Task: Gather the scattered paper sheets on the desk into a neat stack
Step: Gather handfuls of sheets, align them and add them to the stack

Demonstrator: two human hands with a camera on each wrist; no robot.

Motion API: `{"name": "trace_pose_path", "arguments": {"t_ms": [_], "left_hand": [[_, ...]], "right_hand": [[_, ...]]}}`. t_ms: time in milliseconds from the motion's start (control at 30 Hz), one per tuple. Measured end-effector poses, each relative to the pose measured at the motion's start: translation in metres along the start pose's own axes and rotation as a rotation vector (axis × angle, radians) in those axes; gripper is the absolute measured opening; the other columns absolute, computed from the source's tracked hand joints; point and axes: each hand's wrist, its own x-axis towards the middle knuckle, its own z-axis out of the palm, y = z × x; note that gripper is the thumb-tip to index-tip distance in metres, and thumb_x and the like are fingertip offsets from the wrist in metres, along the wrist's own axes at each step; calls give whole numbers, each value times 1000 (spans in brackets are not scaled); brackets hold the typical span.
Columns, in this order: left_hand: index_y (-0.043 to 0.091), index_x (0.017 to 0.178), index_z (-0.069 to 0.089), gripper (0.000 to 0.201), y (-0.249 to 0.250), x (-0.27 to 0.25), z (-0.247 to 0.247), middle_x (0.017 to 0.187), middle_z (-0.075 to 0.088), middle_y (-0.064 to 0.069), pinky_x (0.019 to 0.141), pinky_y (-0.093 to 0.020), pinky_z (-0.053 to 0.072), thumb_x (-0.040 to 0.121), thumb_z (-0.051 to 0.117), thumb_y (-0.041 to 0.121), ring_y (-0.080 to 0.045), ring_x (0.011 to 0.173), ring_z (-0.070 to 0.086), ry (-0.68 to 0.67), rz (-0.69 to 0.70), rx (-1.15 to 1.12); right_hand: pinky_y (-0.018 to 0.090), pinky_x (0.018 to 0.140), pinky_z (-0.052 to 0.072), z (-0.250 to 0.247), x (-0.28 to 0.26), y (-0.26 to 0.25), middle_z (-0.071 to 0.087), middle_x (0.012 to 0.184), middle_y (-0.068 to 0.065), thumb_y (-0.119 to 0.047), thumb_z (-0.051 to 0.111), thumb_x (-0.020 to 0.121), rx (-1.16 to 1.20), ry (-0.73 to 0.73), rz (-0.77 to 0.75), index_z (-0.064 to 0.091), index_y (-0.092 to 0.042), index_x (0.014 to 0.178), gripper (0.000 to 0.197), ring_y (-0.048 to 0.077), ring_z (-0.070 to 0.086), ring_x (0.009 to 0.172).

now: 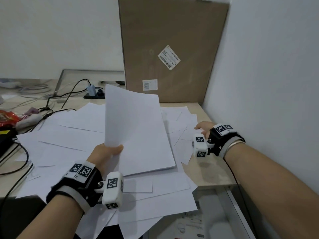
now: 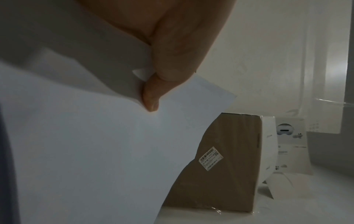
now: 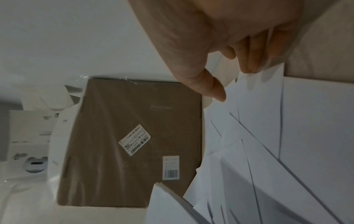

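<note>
My left hand (image 1: 110,150) grips the near left corner of a sheaf of white sheets (image 1: 136,128) and holds it tilted up above the desk; the thumb (image 2: 151,100) pinches that sheaf (image 2: 95,144) from the front. Loose white sheets (image 1: 69,135) lie fanned out under and around it. My right hand (image 1: 202,129) reaches over the loose sheets at the right (image 1: 186,121), fingers (image 3: 216,89) loosely extended over a sheet corner (image 3: 258,91), holding nothing that I can see.
A tall brown cardboard box (image 1: 172,49) leans against the wall behind the papers. Cables and a power strip (image 1: 95,94) lie at the back left, a red packet (image 1: 8,118) at the far left. The desk's bare right edge (image 1: 207,173) meets the wall.
</note>
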Motion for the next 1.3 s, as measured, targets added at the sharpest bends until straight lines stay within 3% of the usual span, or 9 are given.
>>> {"name": "trace_pose_path", "arguments": {"t_ms": [200,367,467,600,733,900,1067,1200,1300], "left_hand": [[1,101,59,17,-3,17,14,70,63,-8,76,-35,45,86,65,3,-25,71,55,-60,-7,5],[1,95,60,29,-7,30,23,78,56,-11,69,-32,41,74,78,12,-25,73,51,-60,20,118],[1,91,59,27,-10,35,23,74,54,-11,64,-30,40,75,78,12,-24,66,49,-51,29,129],[3,90,58,14,-12,40,22,74,55,-11,62,-29,41,84,70,8,-24,65,50,-32,36,156],[2,94,60,19,-14,42,20,75,57,-10,67,-32,42,82,72,11,-25,68,52,-25,40,168],[4,87,57,12,-11,36,22,71,54,-9,59,-29,39,85,68,7,-23,62,48,-44,23,171],[3,93,59,20,-10,39,19,75,58,-11,70,-34,45,81,74,9,-25,68,52,-31,-28,152],[-1,111,60,49,-10,39,17,89,63,-14,90,-44,47,70,81,19,-30,86,58,-20,-43,202],[-3,115,57,44,-7,34,21,104,66,-19,90,-44,48,81,75,17,-36,97,61,52,-59,242]], "right_hand": [[45,99,45,0,23,-13,56,78,17,-19,61,85,-131,75,-22,49,2,97,27,34,61,89],[38,74,48,1,49,-22,53,78,12,-27,67,71,-168,-4,-26,53,-9,81,25,30,54,75],[40,88,48,-6,97,-20,58,103,13,-28,75,56,-152,-88,-43,56,-8,109,60,32,60,93],[37,90,48,0,58,-31,60,104,12,-27,73,78,-181,-75,-72,60,-6,107,38,28,57,95],[39,94,49,-5,74,-28,67,109,11,-45,77,72,-293,-52,-80,62,-10,113,56,30,64,102],[44,95,47,-6,72,-26,66,104,16,-26,70,83,-233,-6,-113,61,-2,110,36,29,61,92],[22,54,55,-35,56,-21,54,116,5,-16,63,88,-74,36,-233,48,-4,132,47,25,58,97],[26,80,51,-57,19,-18,62,121,13,-21,57,91,-296,292,-291,58,-6,112,26,28,60,94],[26,76,40,-66,-27,-11,62,114,18,-19,55,92,-356,361,-345,58,-4,104,20,29,58,92]]}}
